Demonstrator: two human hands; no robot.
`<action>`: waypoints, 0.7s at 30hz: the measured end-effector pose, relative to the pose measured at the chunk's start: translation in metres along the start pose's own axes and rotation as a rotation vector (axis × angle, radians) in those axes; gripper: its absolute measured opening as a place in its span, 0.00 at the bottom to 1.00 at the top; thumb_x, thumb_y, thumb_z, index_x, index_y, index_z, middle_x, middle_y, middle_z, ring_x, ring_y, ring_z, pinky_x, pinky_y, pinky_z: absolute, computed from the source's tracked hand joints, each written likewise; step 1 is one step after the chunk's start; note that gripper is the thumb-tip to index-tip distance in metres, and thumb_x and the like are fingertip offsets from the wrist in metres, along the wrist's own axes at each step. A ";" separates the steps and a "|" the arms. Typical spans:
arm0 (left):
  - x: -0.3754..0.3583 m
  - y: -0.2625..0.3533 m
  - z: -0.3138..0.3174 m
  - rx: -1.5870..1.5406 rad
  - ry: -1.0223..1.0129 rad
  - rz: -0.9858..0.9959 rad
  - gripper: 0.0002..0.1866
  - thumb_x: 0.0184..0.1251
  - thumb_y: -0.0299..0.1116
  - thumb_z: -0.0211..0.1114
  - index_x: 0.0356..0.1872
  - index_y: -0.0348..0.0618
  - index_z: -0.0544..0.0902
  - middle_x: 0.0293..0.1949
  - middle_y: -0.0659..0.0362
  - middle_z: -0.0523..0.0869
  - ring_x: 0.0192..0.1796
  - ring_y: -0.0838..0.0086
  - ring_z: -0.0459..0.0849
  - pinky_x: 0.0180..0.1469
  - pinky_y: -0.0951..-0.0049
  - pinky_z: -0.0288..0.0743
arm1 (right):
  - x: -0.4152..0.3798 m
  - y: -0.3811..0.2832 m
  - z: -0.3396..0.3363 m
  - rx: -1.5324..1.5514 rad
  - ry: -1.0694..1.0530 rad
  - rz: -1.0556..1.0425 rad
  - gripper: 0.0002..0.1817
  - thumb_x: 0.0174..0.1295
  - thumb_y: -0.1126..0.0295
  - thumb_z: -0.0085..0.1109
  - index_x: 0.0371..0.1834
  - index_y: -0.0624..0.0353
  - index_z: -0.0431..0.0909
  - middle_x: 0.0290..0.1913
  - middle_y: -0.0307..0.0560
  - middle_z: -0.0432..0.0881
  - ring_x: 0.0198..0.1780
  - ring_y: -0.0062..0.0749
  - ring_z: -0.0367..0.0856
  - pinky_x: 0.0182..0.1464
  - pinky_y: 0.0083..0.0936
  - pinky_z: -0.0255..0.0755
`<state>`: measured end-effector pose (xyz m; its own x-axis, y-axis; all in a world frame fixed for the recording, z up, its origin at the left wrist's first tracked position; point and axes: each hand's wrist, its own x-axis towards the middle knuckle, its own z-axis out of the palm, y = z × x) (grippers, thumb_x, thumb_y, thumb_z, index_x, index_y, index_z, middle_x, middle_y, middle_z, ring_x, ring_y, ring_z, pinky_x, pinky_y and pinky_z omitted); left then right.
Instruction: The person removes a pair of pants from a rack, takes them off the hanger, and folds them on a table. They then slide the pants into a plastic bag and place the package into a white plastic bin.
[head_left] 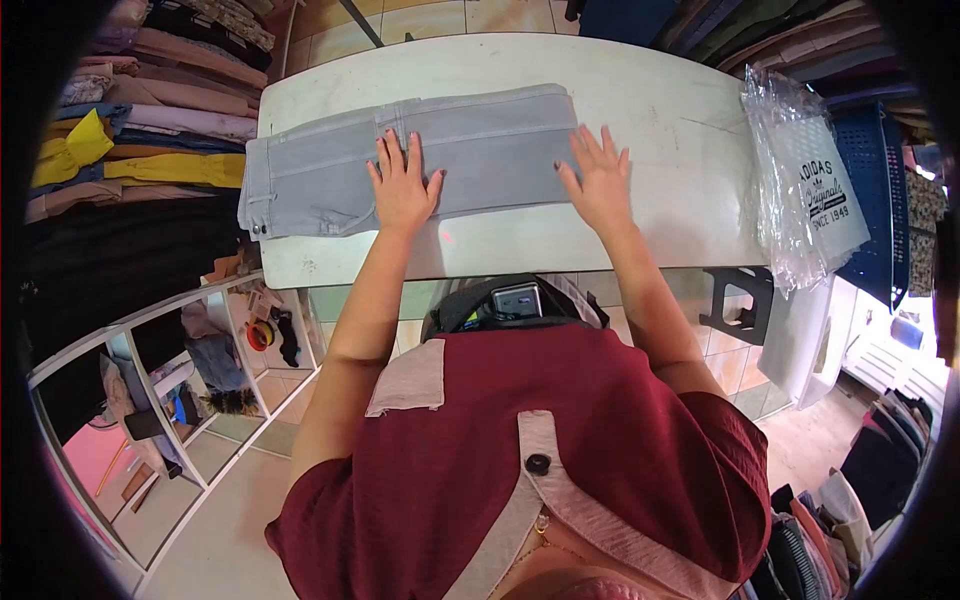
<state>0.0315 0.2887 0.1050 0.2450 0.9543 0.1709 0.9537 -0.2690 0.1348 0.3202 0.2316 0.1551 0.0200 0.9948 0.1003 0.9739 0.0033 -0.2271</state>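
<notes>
A pair of grey trousers (490,150) lies folded lengthwise across the white table (680,110), its waistband with a dark button toward the left edge. My left hand (403,190) rests flat on the trousers near their middle, fingers spread and pointing away from me. Just at the right end of the folded legs is my right hand (602,185), palm down with its fingers apart, the thumb and index fingertips right at the cloth's edge. Neither hand grips anything.
Clear plastic bags (775,190) and a printed white bag (830,185) hang over the table's right end, beside a blue basket (872,200). Stacked folded clothes (180,120) fill the left side. A white shelf unit (210,390) stands at lower left, and more clothes (890,460) at lower right.
</notes>
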 end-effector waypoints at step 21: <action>-0.018 -0.063 -0.014 -0.711 0.153 -0.098 0.26 0.60 0.32 0.60 0.62 0.47 0.70 0.69 0.50 0.61 0.68 0.51 0.61 0.64 0.46 0.56 | 0.057 -0.083 0.045 0.091 0.030 -0.212 0.39 0.53 0.55 0.62 0.69 0.45 0.58 0.73 0.44 0.51 0.74 0.49 0.44 0.63 0.72 0.40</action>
<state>-0.0357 0.2870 0.1072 0.0874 0.9635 0.2529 0.6137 -0.2520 0.7482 0.2306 0.2926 0.1357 -0.1747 0.9673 0.1836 0.9327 0.2224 -0.2839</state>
